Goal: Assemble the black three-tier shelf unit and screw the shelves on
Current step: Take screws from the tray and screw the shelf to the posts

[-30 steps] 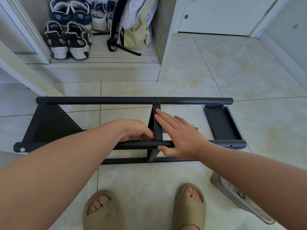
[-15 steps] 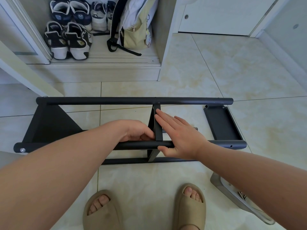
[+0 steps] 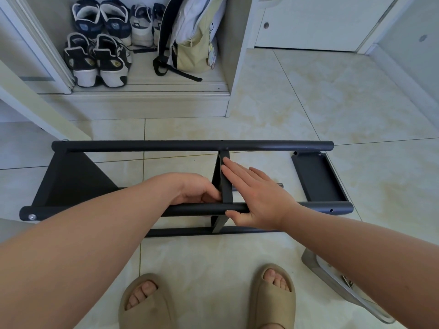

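Soft, even daylight fills the scene; the pale floor shows faint sheen, shadows stay weak, focus is sharp, and wide-angle distortion bends the edges.

Free to pass over bare floor far right. Blocked mid-frame by upright middle panel between far tube and near tube, left hand and right hand at either side. Grey tray near right.

This is a home entryway. Pairs of sneakers stand in an open closet beside a backpack (its straps trailing loose). Glossy beige tiles lie underfoot, a white door stands at the back, and the person wears slippers.
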`<state>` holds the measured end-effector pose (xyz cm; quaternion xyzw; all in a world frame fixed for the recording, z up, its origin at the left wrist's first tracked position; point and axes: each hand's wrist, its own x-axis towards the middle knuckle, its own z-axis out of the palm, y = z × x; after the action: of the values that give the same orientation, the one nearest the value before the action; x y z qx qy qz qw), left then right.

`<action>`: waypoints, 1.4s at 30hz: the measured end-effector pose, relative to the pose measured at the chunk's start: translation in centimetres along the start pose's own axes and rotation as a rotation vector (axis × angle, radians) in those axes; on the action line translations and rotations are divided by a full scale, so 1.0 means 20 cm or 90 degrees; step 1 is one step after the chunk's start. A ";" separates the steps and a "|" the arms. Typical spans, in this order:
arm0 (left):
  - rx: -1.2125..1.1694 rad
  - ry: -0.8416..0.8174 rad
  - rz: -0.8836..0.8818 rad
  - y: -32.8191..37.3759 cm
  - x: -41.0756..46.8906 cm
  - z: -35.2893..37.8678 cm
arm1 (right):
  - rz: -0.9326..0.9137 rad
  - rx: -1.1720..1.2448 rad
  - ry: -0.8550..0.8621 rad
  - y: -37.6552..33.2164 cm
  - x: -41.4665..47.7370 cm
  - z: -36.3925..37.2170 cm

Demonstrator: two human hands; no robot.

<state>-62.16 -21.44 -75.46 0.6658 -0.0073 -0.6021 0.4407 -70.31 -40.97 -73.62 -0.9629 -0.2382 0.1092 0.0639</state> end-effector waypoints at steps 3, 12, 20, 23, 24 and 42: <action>0.011 0.027 0.021 0.00 0.01 0.01 | 0.001 0.001 -0.004 0.00 0.00 0.00; 0.011 -0.003 0.033 -0.01 0.00 0.01 | -0.003 0.003 0.003 0.00 0.00 0.01; 0.011 0.004 0.010 0.00 0.00 0.02 | -0.002 0.008 0.005 0.00 0.00 0.01; 0.034 0.025 0.036 0.00 0.00 0.02 | -0.002 0.006 0.009 0.00 0.00 0.01; 0.036 0.031 0.036 0.00 0.00 0.02 | -0.002 0.005 0.008 0.00 0.00 0.01; 0.043 0.025 0.018 0.00 0.00 0.01 | -0.002 0.001 0.004 0.00 0.00 0.01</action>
<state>-62.42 -21.60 -75.48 0.6914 -0.0283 -0.5823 0.4267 -70.25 -40.98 -73.74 -0.9628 -0.2397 0.1065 0.0653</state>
